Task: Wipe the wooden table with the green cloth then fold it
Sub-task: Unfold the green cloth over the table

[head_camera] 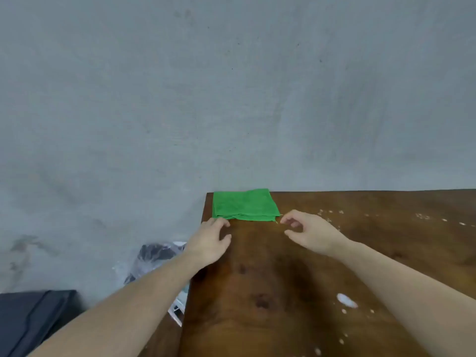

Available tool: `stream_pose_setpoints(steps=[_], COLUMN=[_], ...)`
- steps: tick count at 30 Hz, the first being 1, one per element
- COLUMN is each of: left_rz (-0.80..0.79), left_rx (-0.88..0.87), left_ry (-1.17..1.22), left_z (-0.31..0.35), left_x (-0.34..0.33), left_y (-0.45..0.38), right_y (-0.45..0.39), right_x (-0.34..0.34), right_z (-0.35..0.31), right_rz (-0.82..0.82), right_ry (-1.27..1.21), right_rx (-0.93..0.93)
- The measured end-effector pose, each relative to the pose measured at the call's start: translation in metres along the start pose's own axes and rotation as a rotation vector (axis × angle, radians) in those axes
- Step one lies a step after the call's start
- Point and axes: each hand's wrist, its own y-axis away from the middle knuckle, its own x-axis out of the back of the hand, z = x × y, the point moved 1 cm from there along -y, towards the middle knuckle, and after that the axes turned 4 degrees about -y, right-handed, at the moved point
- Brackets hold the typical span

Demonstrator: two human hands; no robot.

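A green cloth point(244, 205) lies folded into a flat square at the far left corner of the dark wooden table point(283, 292). My left hand point(210, 240) hovers just in front of the cloth's near left corner, fingers curled and apart, holding nothing. My right hand point(313, 231) is just right of the cloth's near right corner, fingers bent and spread, also holding nothing. Whether either hand's fingertips touch the cloth is unclear.
White specks and a white blotch point(346, 300) mark the table's right side. A grey wall point(231, 99) rises right behind the table. Left of the table lie a plastic-wrapped dark bundle point(152, 256) and a dark flat object point(31, 320) on the floor.
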Motion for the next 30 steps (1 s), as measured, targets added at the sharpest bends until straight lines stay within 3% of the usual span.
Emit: stream_pose_setpoints(steps=[10,16,25,30], left_rz=[0.015,0.117,0.118,-0.069], left_rx=[0.106,0.137,0.169,0.194], left_ry=[-0.098,-0.063,0.656,0.873], left_z=[-0.014,-0.018,0.014,0.045], left_x=[-0.039,-0.040,-0.005,0.027], left_y=[-0.082,-0.104,-0.071,-0.053], right_y=[-0.134,-0.143,-0.112,-0.089], right_x=[-0.039,-0.038,0.027,0.066], right_z=[0.044,0.059,0.023,-0.007], right_rz=[-0.149,-0.019,0.084,0.053], right_ry=[0.174,0.120,-0.487,-0.713], right_rx=[-0.038,0.046,0.058,0.016])
